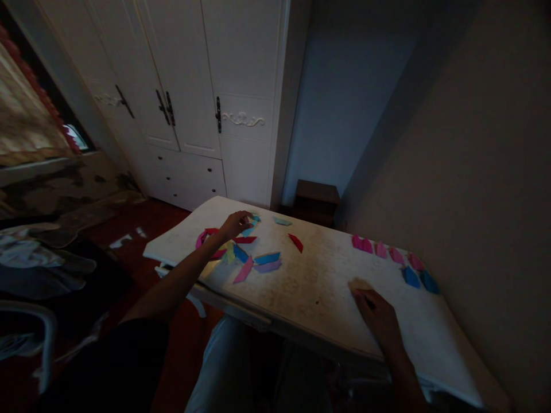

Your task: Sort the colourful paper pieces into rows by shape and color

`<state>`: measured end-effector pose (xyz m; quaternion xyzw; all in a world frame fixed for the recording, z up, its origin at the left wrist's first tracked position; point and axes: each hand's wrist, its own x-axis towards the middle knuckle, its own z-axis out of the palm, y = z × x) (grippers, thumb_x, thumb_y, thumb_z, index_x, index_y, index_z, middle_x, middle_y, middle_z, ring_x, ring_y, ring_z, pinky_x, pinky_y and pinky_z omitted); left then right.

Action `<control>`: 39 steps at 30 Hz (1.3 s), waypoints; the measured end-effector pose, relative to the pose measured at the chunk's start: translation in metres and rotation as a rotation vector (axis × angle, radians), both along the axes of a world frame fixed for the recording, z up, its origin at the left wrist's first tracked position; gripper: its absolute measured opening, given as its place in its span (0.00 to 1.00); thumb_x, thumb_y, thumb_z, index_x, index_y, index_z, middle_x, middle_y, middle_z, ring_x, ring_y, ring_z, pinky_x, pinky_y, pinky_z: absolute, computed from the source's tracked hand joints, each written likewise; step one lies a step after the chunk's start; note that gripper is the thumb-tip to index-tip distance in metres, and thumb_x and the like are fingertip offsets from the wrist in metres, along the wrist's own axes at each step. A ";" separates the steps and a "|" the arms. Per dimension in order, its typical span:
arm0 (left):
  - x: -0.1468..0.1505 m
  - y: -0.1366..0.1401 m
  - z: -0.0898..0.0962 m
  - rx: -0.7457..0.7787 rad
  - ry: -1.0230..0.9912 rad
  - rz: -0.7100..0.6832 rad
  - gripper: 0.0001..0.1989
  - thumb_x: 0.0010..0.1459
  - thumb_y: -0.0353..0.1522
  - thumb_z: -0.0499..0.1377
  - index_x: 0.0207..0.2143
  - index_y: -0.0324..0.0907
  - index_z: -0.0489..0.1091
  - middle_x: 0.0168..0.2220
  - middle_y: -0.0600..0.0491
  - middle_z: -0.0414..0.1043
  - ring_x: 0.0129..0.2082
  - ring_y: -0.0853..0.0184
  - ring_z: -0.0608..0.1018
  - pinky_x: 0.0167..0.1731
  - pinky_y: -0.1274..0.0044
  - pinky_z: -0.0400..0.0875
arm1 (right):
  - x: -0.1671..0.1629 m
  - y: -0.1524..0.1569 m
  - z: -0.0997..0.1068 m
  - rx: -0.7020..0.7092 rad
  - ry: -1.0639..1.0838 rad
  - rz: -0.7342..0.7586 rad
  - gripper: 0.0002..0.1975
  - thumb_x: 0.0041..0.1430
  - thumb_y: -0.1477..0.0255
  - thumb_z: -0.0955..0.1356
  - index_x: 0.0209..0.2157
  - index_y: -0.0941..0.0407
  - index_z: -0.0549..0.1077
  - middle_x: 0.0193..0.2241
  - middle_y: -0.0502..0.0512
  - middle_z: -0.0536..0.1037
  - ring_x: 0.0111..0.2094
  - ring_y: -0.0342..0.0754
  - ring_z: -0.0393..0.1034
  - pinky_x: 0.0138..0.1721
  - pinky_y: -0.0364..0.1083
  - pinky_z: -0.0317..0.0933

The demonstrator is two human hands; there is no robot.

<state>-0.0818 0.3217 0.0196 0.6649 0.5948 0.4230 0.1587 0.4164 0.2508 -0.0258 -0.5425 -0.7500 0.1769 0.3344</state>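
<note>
My left hand reaches over the left part of the table, thumb and fingers pinched at a light blue folded paper piece. Under and around it lie a magenta folded piece, a red one, a yellow one, a pink one, a blue one and a lilac one. Farther right are a pale teal piece and a separate red strip. My right hand rests by the tabletop at right, fingers curled together, no paper showing in them.
Pink folded pieces line the table's far right edge, with blue folded pieces beside them. The wall borders the right side. A white wardrobe and a brown box-like stand are behind the table.
</note>
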 end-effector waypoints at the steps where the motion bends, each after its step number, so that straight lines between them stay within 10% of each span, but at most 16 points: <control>1: 0.000 -0.001 0.000 0.002 -0.022 0.008 0.19 0.46 0.38 0.65 0.40 0.38 0.73 0.30 0.53 0.70 0.28 0.69 0.73 0.31 0.76 0.70 | 0.000 0.000 0.000 0.000 0.001 0.005 0.20 0.60 0.56 0.62 0.37 0.55 0.78 0.38 0.56 0.79 0.41 0.52 0.74 0.45 0.49 0.65; 13: 0.078 -0.046 0.020 -0.054 -0.622 0.059 0.25 0.38 0.43 0.70 0.38 0.38 0.74 0.29 0.53 0.75 0.27 0.69 0.75 0.27 0.78 0.70 | -0.003 -0.002 0.003 0.004 0.033 0.010 0.20 0.61 0.56 0.62 0.36 0.56 0.77 0.37 0.58 0.79 0.39 0.52 0.73 0.43 0.49 0.65; 22: 0.184 -0.058 0.053 -0.122 -0.715 -0.213 0.21 0.42 0.39 0.70 0.38 0.37 0.74 0.31 0.51 0.76 0.30 0.68 0.76 0.32 0.76 0.70 | -0.010 -0.003 0.006 0.030 -0.037 0.021 0.20 0.64 0.60 0.59 0.35 0.55 0.78 0.34 0.56 0.78 0.36 0.49 0.73 0.41 0.47 0.64; 39: 0.421 0.056 0.009 -0.426 -0.171 -0.426 0.10 0.56 0.30 0.58 0.39 0.34 0.73 0.30 0.47 0.77 0.27 0.68 0.78 0.23 0.80 0.71 | -0.018 -0.006 0.021 0.009 -0.283 0.038 0.12 0.63 0.73 0.62 0.31 0.55 0.77 0.31 0.53 0.77 0.35 0.45 0.70 0.38 0.43 0.57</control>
